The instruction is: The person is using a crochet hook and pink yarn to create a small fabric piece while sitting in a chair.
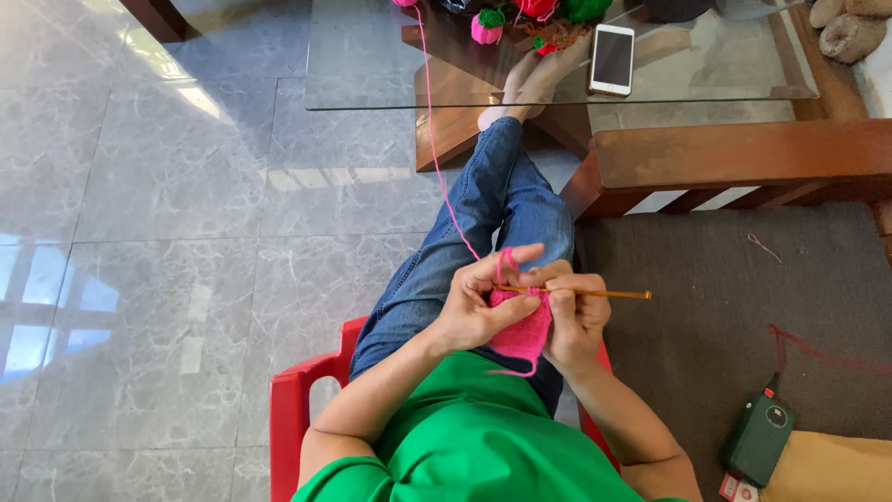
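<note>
My left hand [476,302] pinches the top edge of a small pink crocheted piece [522,333], with pink yarn [437,158] looped over its raised forefinger. My right hand [576,311] grips a thin golden crochet hook [595,294] held level, its tip in the piece's upper edge and its handle pointing right. The yarn strand runs from my fingers up over my jeans-clad legs [492,214] to the glass table. Both hands are in front of my green shirt, above my lap.
I sit on a red plastic chair [295,409] on grey marble tiles. A glass-topped table [372,93] ahead holds a white phone [611,59] and yarn balls [487,26]. To the right lie a wooden bench frame [743,153], grey cushion [743,307] and green device [760,437].
</note>
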